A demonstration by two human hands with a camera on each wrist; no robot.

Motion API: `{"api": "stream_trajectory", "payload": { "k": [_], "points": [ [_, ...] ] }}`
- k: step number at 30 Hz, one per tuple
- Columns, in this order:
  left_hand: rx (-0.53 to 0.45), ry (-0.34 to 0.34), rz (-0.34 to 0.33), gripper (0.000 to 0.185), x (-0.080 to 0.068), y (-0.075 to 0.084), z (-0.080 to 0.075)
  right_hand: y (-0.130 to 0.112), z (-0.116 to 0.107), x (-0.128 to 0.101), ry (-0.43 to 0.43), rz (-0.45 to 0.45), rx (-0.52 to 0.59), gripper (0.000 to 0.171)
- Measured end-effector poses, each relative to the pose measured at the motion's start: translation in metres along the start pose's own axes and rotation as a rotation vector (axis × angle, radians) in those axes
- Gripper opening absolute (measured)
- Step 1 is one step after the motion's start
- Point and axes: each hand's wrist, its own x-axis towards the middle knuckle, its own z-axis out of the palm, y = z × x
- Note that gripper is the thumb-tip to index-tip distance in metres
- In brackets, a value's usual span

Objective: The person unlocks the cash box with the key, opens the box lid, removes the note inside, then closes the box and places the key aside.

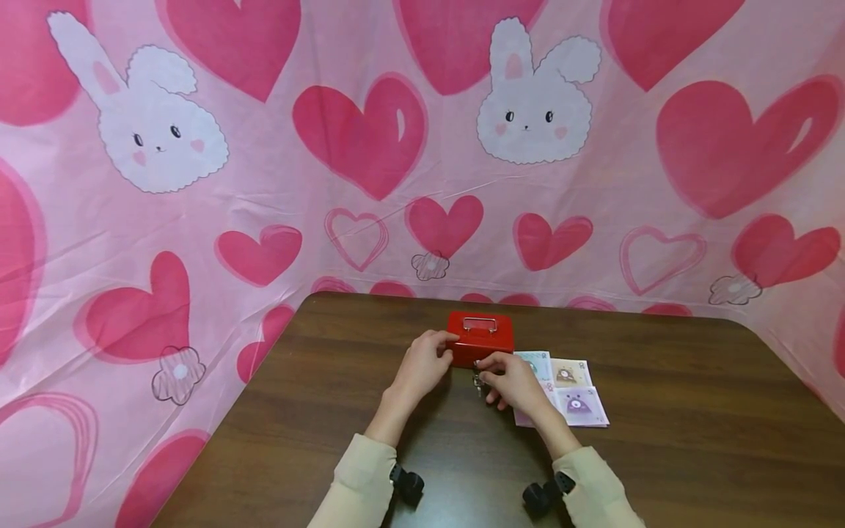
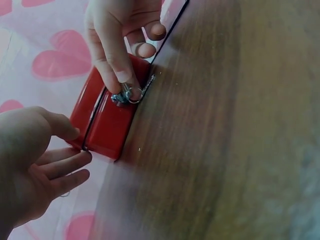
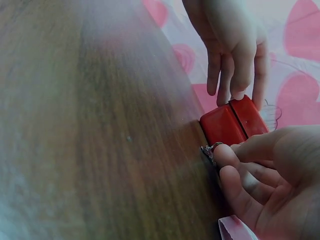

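A small red metal cash box (image 1: 480, 339) with a silver handle on its lid stands shut on the dark wooden table (image 1: 660, 455). My left hand (image 1: 425, 361) rests against the box's left end, fingers fairly straight, thumb on the lid edge (image 2: 75, 134). My right hand (image 1: 510, 380) pinches the key with its ring (image 2: 127, 95) at the lock on the box's front (image 3: 212, 149). Several colourful paper notes (image 1: 576, 396) lie just right of the box, partly under my right hand.
A pink cloth with red hearts and white rabbits (image 1: 370, 147) hangs behind and beside the table. The table's far edge (image 1: 528, 302) runs just behind the box. Bare wood lies to the left, right and front of the hands.
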Motion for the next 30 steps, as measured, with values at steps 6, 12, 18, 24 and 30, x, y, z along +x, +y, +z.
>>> {"api": "stream_trajectory", "payload": {
  "k": [6, 12, 18, 24, 30],
  "points": [
    [0.056, -0.003, -0.01, 0.027, 0.0005, 0.0039, 0.0003, -0.0005, -0.0003, 0.0008, 0.003, -0.002, 0.024, 0.014],
    [0.118, -0.036, -0.006, 0.025, -0.0007, 0.0077, -0.0015, -0.0023, 0.0006, 0.0002, 0.02, -0.014, 0.023, 0.014],
    [0.125, -0.025, 0.009, 0.025, -0.0009, 0.006, -0.0007, -0.0061, 0.0022, -0.001, 0.034, 0.018, 0.012, 0.016],
    [0.138, -0.016, 0.016, 0.023, -0.0007, 0.0046, 0.0027, -0.0065, 0.0026, -0.0029, 0.036, 0.066, 0.025, 0.02],
    [0.132, 0.02, 0.002, 0.02, -0.0022, 0.0039, 0.0057, -0.0064, 0.003, -0.0043, 0.025, 0.113, 0.059, 0.023]
  ]
}}
